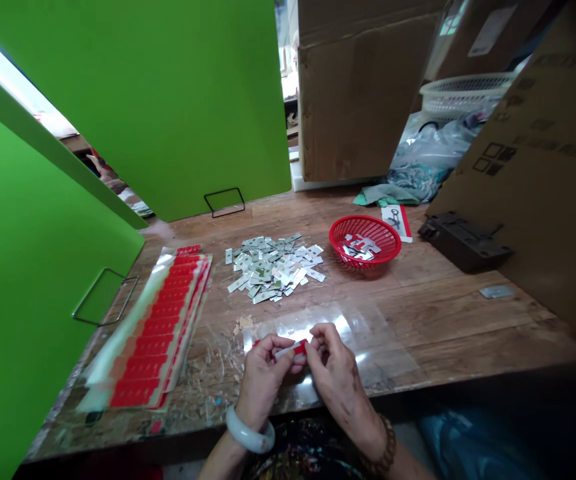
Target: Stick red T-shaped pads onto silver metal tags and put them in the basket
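My left hand [264, 373] grips a small flat silver plate with a red sticker [298, 348] between thumb and fingers. At its right end, my right hand [337, 370] pinches the red part with thumb and forefinger. Both hands are over a clear plastic sheet [375, 360] near the table's front edge. Beyond them lies a loose pile of small silver plates [273, 267], each with a mark in the middle. Sheets of red stickers [155, 327] on clear backing are stacked to the left. A red plastic basket [393, 250] at the right holds several plates with red and white on them.
Green panels [168, 100] enclose the left and back of the wooden table [448, 293]. A cardboard box [358, 100] stands behind, another cardboard panel [533, 180] at right. A dark metal block [463, 243], a printed card [397, 221] and a grey metal piece [497, 292] lie near it.
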`<state>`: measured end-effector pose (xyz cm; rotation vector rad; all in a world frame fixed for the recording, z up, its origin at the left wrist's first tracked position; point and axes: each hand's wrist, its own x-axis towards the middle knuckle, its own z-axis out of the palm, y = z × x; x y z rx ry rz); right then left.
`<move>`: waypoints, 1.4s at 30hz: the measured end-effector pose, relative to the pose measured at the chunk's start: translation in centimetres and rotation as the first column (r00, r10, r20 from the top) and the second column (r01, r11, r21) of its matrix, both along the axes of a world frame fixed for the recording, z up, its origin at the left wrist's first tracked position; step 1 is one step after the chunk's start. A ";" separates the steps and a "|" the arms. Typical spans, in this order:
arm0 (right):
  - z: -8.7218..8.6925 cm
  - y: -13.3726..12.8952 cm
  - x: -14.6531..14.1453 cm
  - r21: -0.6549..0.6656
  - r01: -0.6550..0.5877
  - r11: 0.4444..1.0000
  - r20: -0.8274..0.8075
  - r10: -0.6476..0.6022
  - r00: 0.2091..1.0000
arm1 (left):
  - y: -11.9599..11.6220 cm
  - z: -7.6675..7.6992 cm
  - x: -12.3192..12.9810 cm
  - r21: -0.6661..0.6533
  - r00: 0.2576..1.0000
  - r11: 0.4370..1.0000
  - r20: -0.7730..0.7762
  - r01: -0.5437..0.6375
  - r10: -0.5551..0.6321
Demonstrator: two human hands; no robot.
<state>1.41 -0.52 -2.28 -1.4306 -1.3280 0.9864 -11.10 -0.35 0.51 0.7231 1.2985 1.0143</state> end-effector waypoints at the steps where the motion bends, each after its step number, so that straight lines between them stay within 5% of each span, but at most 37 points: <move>1: 0.0 0.0 0.0 0.001 0.001 1.000 0.001 -0.001 1.000 | 0.0 0.1 0.0 0.001 1.000 1.000 -0.006 -0.002 0.002; 16: -0.4 -0.4 0.4 0.059 0.005 0.998 0.110 -0.011 0.994 | -0.3 0.7 -0.7 -0.022 1.000 1.000 -0.025 -0.001 0.000; 23: -0.4 -0.4 1.6 -0.113 -0.074 0.991 -0.221 0.048 0.974 | -0.5 0.8 -1.3 -0.057 0.999 0.998 0.036 0.025 -0.023; 31: 0.6 -1.0 1.2 -0.212 -0.300 0.930 -0.565 0.134 0.814 | -0.9 1.2 -1.1 -0.050 0.999 0.998 0.019 0.036 -0.035; 42: -0.1 -1.0 0.5 -0.277 -0.268 0.923 -0.669 0.015 0.743 | -1.3 2.0 -0.6 -0.021 0.993 0.994 -0.031 0.110 -0.111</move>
